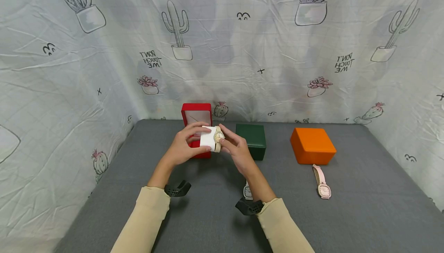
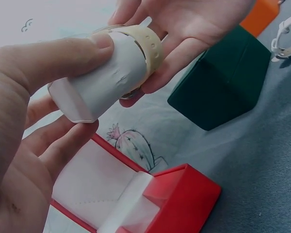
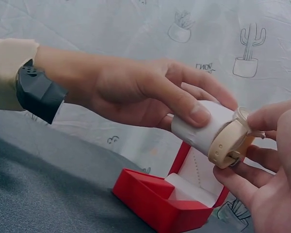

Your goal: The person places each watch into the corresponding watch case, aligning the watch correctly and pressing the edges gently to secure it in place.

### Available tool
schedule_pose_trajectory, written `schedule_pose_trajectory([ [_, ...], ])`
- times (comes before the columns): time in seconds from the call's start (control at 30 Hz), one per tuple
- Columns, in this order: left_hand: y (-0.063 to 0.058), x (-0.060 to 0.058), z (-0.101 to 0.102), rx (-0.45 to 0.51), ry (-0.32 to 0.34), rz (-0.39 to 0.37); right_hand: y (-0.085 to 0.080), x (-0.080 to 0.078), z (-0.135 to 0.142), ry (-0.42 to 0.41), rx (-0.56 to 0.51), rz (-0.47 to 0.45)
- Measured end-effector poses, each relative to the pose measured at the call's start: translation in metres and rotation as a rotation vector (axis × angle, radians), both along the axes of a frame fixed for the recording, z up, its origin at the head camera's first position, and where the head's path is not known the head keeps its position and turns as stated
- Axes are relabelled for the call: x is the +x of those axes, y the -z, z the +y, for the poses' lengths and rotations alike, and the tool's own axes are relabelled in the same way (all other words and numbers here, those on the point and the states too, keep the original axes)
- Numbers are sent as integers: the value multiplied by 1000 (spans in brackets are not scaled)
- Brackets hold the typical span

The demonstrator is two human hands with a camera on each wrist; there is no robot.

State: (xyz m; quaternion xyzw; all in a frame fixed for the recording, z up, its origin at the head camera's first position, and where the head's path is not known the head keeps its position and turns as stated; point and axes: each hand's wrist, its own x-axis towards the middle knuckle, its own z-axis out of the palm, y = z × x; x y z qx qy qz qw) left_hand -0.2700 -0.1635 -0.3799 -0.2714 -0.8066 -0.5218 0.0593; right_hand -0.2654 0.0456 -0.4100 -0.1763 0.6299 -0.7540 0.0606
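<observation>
My left hand (image 1: 180, 146) grips a white watch cushion (image 1: 207, 139) between thumb and fingers, above the open red box (image 1: 196, 107). A wristwatch (image 1: 218, 146) with a cream strap goes around the cushion's right end. My right hand (image 1: 240, 153) pinches this watch, thumb at its dial and fingers on the far side. In the left wrist view, the holed strap (image 2: 153, 48) curves around the cushion (image 2: 109, 80). The right wrist view shows the buckle beside the right fingers. White lining (image 3: 199, 174) is visible inside the red box, partly hidden by the hands in the head view.
A closed green box (image 1: 250, 134) stands right of the red one, and a closed orange box (image 1: 313, 145) farther right. A pink-strapped watch (image 1: 324, 190) lies before the orange box. Another watch (image 1: 247, 192) is partly hidden by the right forearm. Printed cloth (image 1: 222, 52) hangs behind the grey table (image 1: 208, 222).
</observation>
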Motion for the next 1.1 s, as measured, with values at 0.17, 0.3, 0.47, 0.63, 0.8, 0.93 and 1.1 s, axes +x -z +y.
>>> schedule_pose_trajectory([
  [0.17, 14, -9, -2, 10, -11, 44, 0, 0, 0, -11, 34, -14],
  [0.3, 16, -9, -1, 1, -23, 69, 0, 1, -1, -23, 40, -23],
  [0.47, 18, -9, 2, -39, -51, 117, 1, 0, -1, -34, 42, -26],
  [0.63, 19, -10, 5, -78, -58, 152, 1, 0, -2, -28, 46, -34],
  [0.8, 21, -9, 10, -66, -81, 190, 0, 2, -2, -22, 62, -20],
  [0.93, 23, -9, 14, -31, -131, 217, 0, 1, -3, -28, 70, -9],
  [1.1, 25, -8, 18, -6, -176, 207, 1, 0, -6, -53, 89, -22],
])
